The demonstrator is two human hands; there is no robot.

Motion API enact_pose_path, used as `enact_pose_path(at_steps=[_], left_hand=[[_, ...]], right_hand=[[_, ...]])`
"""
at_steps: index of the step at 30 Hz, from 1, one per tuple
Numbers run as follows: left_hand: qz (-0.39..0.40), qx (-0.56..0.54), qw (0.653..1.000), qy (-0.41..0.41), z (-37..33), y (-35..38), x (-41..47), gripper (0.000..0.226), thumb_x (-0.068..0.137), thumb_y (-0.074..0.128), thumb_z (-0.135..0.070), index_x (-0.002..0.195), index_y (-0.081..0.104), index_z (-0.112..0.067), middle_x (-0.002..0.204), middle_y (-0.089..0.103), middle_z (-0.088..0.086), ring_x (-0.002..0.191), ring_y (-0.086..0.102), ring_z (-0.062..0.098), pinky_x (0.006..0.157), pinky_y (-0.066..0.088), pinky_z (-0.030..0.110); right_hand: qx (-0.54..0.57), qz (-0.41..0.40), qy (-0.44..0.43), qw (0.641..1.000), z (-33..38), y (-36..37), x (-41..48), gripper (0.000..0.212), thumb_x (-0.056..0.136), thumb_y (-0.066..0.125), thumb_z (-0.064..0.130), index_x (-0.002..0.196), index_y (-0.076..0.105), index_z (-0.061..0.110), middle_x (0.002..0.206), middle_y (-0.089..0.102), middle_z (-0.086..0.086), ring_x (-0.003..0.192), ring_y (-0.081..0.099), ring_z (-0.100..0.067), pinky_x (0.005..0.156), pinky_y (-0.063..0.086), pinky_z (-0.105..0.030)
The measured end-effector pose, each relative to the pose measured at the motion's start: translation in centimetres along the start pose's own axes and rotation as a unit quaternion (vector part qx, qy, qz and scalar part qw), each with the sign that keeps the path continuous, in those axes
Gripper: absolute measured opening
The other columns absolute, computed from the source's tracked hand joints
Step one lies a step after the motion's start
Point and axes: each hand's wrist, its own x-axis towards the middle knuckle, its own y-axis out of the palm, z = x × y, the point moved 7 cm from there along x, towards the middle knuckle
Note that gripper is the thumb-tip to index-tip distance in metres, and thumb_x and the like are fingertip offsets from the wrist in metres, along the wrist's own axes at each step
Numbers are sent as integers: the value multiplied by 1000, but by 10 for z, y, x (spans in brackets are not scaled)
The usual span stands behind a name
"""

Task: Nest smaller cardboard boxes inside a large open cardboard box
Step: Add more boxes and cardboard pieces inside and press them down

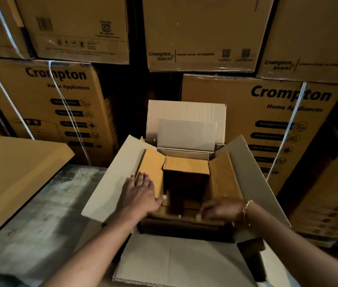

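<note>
- Warehouse stock closes in this spot: printed brown cartons (64,96) stacked high behind, some bound with white straps (68,112).
- At centre the large box (110,183) sits open on the grey floor (50,204), its side flaps spread wide and its far flap standing upright.
- A middle box (224,175) is already down inside it, its own flaps open and its pale far flap raised.
- Within that sits the smallest box (185,165), its mouth dark and one flap lying across its far edge.
- The left hand (141,191) lies flat on the middle box's left flap, fingers straight and released, thumb stretched toward the smallest box.
- The right hand (219,210), with bangles (246,212) at the wrist, hangs over the near edge of the inner boxes. It is blurred, so I cannot tell whether its fingers grip anything.
- As I judge it, the nesting is far along, and the step in hand is settling the innermost box and taming the flaps around it.
- The next move probably calls for keeping the left flap pressed aside while the right hand seats the smallest box square or folds its near flap. Loose flaps could catch and jam it.
- Off to the left lies a flat cardboard sheet (8,172), well apart from the large box.
</note>
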Motion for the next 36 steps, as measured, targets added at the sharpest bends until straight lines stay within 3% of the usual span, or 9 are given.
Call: enact_pose_path(at_steps=[1,3,5,12,17,19,23,26,36], left_hand=[[14,-15,1000,4,-10,2,-3,91,93,14,-75,158,21,-11,166,0,16,153,-9,33,123,-7,50],[42,-56,997,15,-28,11,-10,97,89,13,-81,157,23,-12,166,-5,18,152,-16,36,122,-9,49],[42,-61,997,23,-38,22,-16,96,88,12,-82,158,24,-16,165,-11,16,149,-24,36,120,-14,50],[24,-17,999,42,-45,29,-22,81,93,17,-75,146,49,-20,166,-11,12,150,-24,35,120,-14,53],[32,-25,998,50,-47,26,-23,74,95,21,-70,146,48,-24,167,-9,12,150,-23,33,120,-14,53],[42,-34,998,44,-45,25,-20,75,94,22,-70,148,44,-23,167,-6,12,151,-20,33,120,-13,53],[12,-1,999,45,-40,4,3,77,91,38,-70,149,41,-20,158,32,10,145,20,35,115,16,53],[-16,-20,998,57,-32,-20,50,74,90,45,-69,146,41,-20,147,42,9,135,33,33,110,24,50],[-29,-6,999,45,-17,-14,216,108,85,66,-55,159,-7,-26,167,-7,15,151,11,37,120,17,50]], right_hand=[[-97,12,8,995,-5,14,5,95,62,35,97,135,54,39,146,49,0,134,41,-20,113,25,-45],[-188,18,13,982,-10,34,16,91,71,35,92,145,42,40,162,27,3,152,7,-22,117,-8,-60],[-155,8,14,988,-10,33,19,89,74,40,88,148,39,38,164,22,3,153,-2,-21,115,-16,-60],[-176,-95,47,979,-1,7,63,80,86,34,80,150,32,33,156,37,-2,143,33,-29,117,12,-54],[24,-92,66,993,-1,-21,124,75,88,56,63,148,37,23,151,42,-8,135,42,-30,106,38,-39],[44,-121,91,988,-6,-32,143,89,86,60,63,155,23,21,160,23,-12,144,27,-37,114,31,-46],[-12,-347,101,932,-7,-87,142,96,87,55,64,158,3,26,166,-8,-6,152,3,-34,117,16,-56],[-62,-387,91,916,-12,-120,149,93,87,54,61,159,5,27,166,-11,-3,153,-1,-31,119,13,-56],[-140,-361,92,917,-55,-146,185,91,86,58,56,158,8,29,167,-8,-1,153,-6,-29,120,9,-56]])
